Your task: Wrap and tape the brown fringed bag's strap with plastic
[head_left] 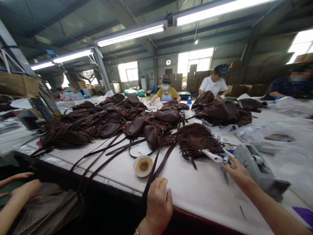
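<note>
My left hand (158,204) is at the table's front edge, fingers bent and held together; its palm side is hidden. Dark brown straps (153,169) run down past it, close to the fingers. My right hand (237,169) is closed on a white elongated thing (211,156), partly blurred, whose kind I cannot make out. That thing reaches over the near edge of a dark brown fringed bag (198,138) lying on the table. Just right of this hand stands a grey tape dispenser (256,166). A small white bowl (143,165) with brownish contents sits beyond my left hand.
Several brown leather bags (107,129) with long straps are heaped across the white table (195,192). Clear plastic bags (276,137) cover its right side. A person's hands (26,189) show at lower left. Other people work across the table, one in a yellow top (172,94).
</note>
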Demonstrator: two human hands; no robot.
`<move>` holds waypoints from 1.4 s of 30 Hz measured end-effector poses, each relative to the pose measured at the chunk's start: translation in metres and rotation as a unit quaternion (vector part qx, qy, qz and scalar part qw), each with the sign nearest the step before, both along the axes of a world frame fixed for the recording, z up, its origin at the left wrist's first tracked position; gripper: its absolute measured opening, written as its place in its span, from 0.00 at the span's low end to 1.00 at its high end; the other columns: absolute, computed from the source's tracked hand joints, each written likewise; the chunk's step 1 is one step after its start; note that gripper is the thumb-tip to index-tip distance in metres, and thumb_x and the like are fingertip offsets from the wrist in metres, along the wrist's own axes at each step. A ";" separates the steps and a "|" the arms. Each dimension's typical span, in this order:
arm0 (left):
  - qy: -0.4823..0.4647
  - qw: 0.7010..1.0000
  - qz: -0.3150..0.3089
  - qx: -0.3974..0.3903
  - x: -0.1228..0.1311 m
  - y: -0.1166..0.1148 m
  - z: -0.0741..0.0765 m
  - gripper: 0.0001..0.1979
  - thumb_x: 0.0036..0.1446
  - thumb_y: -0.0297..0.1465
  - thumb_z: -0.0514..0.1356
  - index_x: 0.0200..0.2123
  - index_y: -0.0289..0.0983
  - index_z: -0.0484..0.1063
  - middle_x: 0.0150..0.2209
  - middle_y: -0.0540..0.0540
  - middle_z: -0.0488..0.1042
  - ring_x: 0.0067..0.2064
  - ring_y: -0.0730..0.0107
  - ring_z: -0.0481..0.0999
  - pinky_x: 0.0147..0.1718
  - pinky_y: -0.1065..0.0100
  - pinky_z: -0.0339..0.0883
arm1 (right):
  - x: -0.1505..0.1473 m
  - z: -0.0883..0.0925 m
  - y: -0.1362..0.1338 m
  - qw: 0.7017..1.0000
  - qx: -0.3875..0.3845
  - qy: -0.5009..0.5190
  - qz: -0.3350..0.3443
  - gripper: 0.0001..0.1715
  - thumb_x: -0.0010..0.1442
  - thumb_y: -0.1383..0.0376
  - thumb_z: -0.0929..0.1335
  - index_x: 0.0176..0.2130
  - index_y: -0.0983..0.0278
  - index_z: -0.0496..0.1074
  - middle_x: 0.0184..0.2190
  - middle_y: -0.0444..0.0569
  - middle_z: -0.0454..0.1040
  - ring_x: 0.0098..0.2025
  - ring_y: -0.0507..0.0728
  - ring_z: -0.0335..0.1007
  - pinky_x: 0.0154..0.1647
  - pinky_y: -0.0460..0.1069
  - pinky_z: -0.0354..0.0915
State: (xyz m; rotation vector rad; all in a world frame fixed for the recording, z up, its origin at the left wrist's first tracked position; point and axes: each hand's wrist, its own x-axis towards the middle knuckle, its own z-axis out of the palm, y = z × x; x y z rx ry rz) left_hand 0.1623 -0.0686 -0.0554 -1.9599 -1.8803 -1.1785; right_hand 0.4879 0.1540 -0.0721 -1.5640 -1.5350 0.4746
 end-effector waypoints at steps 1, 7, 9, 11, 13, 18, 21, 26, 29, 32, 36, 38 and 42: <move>0.010 1.000 0.022 0.004 -0.010 -0.004 -0.008 0.16 0.61 0.24 0.55 0.52 0.35 0.71 0.48 0.35 0.75 0.50 0.51 0.76 0.48 0.50 0.76 | -0.005 -0.001 -0.006 0.999 0.024 -0.043 -0.015 0.36 0.47 0.54 0.68 0.51 0.73 0.74 0.55 0.72 0.71 0.58 0.78 0.67 0.56 0.67 0.67; 0.026 1.000 0.005 0.009 -0.036 -0.021 -0.038 0.16 0.61 0.25 0.57 0.53 0.38 0.70 0.48 0.39 0.77 0.50 0.57 0.78 0.49 0.60 0.76 | -0.052 -0.008 -0.100 0.956 0.221 -0.179 0.077 0.28 0.61 0.62 0.64 0.60 0.64 0.66 0.63 0.62 0.63 0.65 0.71 0.59 0.65 0.67 0.58; 0.014 1.000 -0.006 0.011 -0.034 -0.016 -0.036 0.15 0.62 0.26 0.57 0.52 0.39 0.71 0.47 0.39 0.77 0.50 0.57 0.78 0.48 0.60 0.76 | -0.063 -0.009 -0.123 0.942 0.227 -0.223 0.103 0.27 0.61 0.66 0.65 0.60 0.62 0.66 0.64 0.61 0.62 0.66 0.71 0.58 0.65 0.68 0.57; -0.019 0.999 -0.025 0.008 -0.026 -0.006 -0.028 0.13 0.62 0.26 0.56 0.50 0.38 0.72 0.46 0.39 0.77 0.48 0.58 0.78 0.48 0.59 0.76 | -0.070 -0.011 -0.131 0.933 0.210 -0.243 0.161 0.24 0.61 0.68 0.64 0.57 0.61 0.69 0.63 0.59 0.65 0.64 0.69 0.61 0.64 0.65 0.61; -0.068 0.995 -0.064 -0.018 -0.014 0.009 -0.018 0.11 0.63 0.26 0.55 0.47 0.38 0.73 0.43 0.40 0.77 0.45 0.59 0.78 0.45 0.60 0.76 | -0.076 -0.013 -0.122 0.930 0.171 -0.246 0.212 0.21 0.62 0.70 0.63 0.54 0.63 0.72 0.60 0.59 0.69 0.62 0.65 0.64 0.63 0.61 0.63; -0.184 0.963 -0.150 -0.127 0.022 0.051 -0.009 0.11 0.61 0.24 0.53 0.41 0.37 0.74 0.37 0.42 0.75 0.39 0.62 0.77 0.39 0.62 0.74 | -0.087 -0.020 -0.058 0.944 0.026 -0.284 0.169 0.22 0.60 0.71 0.62 0.51 0.69 0.76 0.54 0.60 0.75 0.58 0.63 0.68 0.64 0.58 0.62; -0.202 0.957 -0.148 -0.143 0.038 0.076 -0.013 0.11 0.61 0.24 0.52 0.41 0.36 0.74 0.38 0.41 0.75 0.41 0.62 0.76 0.42 0.62 0.73 | -0.091 -0.025 -0.027 0.944 -0.022 -0.304 0.127 0.26 0.58 0.73 0.62 0.54 0.71 0.75 0.56 0.61 0.73 0.60 0.64 0.66 0.65 0.57 0.59; -0.049 0.974 -0.147 -0.165 0.062 0.119 -0.007 0.17 0.61 0.24 0.52 0.50 0.38 0.73 0.41 0.41 0.75 0.42 0.61 0.76 0.43 0.63 0.70 | -0.092 -0.032 -0.007 0.948 -0.048 -0.306 0.077 0.29 0.60 0.75 0.60 0.59 0.72 0.71 0.58 0.63 0.71 0.61 0.64 0.64 0.64 0.54 0.57; 0.029 0.969 -0.099 -0.226 0.078 0.149 -0.002 0.15 0.64 0.30 0.54 0.52 0.41 0.73 0.42 0.42 0.76 0.40 0.61 0.77 0.40 0.65 0.69 | -0.089 -0.031 0.000 0.945 -0.062 -0.312 0.081 0.29 0.61 0.76 0.58 0.59 0.69 0.70 0.56 0.59 0.72 0.60 0.61 0.65 0.63 0.52 0.57; 0.048 0.961 -0.050 -0.267 0.090 0.177 -0.005 0.13 0.64 0.34 0.56 0.49 0.39 0.74 0.42 0.41 0.77 0.42 0.59 0.78 0.40 0.64 0.68 | -0.084 -0.027 0.009 0.939 -0.068 -0.324 0.095 0.26 0.63 0.75 0.58 0.56 0.67 0.72 0.58 0.58 0.71 0.62 0.61 0.63 0.62 0.52 0.56; 0.031 0.957 -0.032 -0.286 0.089 0.197 -0.016 0.12 0.64 0.30 0.54 0.43 0.34 0.76 0.40 0.37 0.77 0.41 0.56 0.78 0.39 0.62 0.68 | -0.082 -0.016 0.019 0.930 -0.069 -0.343 0.117 0.24 0.64 0.74 0.58 0.54 0.65 0.73 0.53 0.57 0.74 0.57 0.62 0.67 0.58 0.53 0.58; 0.014 0.956 -0.052 -0.287 0.081 0.198 -0.018 0.13 0.65 0.27 0.52 0.39 0.35 0.77 0.37 0.39 0.77 0.39 0.59 0.77 0.39 0.63 0.67 | -0.082 -0.008 0.020 0.927 -0.064 -0.347 0.125 0.23 0.64 0.74 0.58 0.53 0.65 0.73 0.51 0.58 0.74 0.54 0.61 0.68 0.57 0.52 0.58; -0.034 0.946 -0.183 -0.264 0.056 0.187 -0.015 0.09 0.60 0.27 0.58 0.31 0.39 0.78 0.36 0.46 0.76 0.40 0.65 0.73 0.40 0.68 0.64 | -0.084 0.012 0.021 0.921 -0.023 -0.365 0.129 0.20 0.65 0.70 0.60 0.51 0.64 0.74 0.57 0.59 0.69 0.58 0.64 0.61 0.59 0.55 0.54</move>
